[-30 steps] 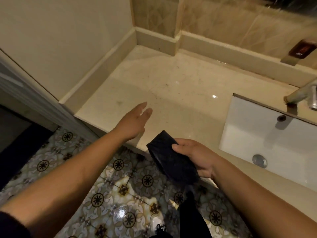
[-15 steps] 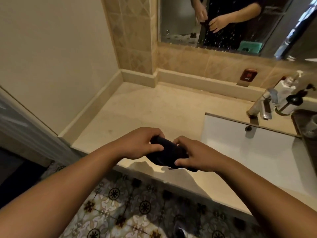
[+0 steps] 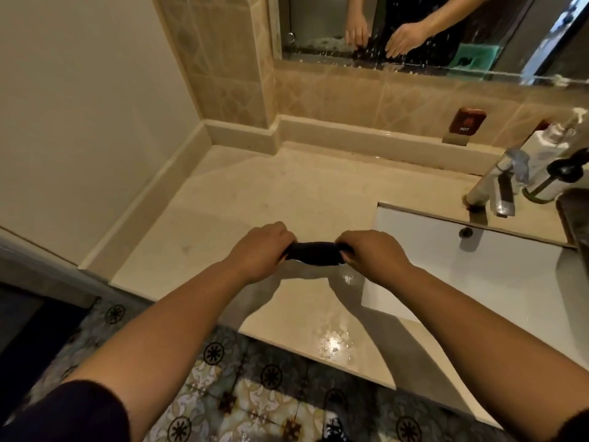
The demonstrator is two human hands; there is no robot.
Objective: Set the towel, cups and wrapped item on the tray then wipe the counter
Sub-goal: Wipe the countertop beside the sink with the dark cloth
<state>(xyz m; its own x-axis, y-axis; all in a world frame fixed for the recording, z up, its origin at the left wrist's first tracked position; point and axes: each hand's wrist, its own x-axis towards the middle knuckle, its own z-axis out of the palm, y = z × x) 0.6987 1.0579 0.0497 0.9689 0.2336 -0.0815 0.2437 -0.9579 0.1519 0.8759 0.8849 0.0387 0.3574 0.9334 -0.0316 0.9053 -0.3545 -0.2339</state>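
Left hand (image 3: 259, 250), right hand (image 3: 369, 255) each clenched on end of dark cloth (image 3: 314, 254) above counter (image 3: 255, 193) front edge. Soft, limp, light; bunch before wiping.

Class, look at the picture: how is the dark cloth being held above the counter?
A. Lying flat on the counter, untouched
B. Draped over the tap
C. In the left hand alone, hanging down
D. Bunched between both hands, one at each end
D: the left hand and right hand each grip one end of the dark cloth, bunched between them above the counter.
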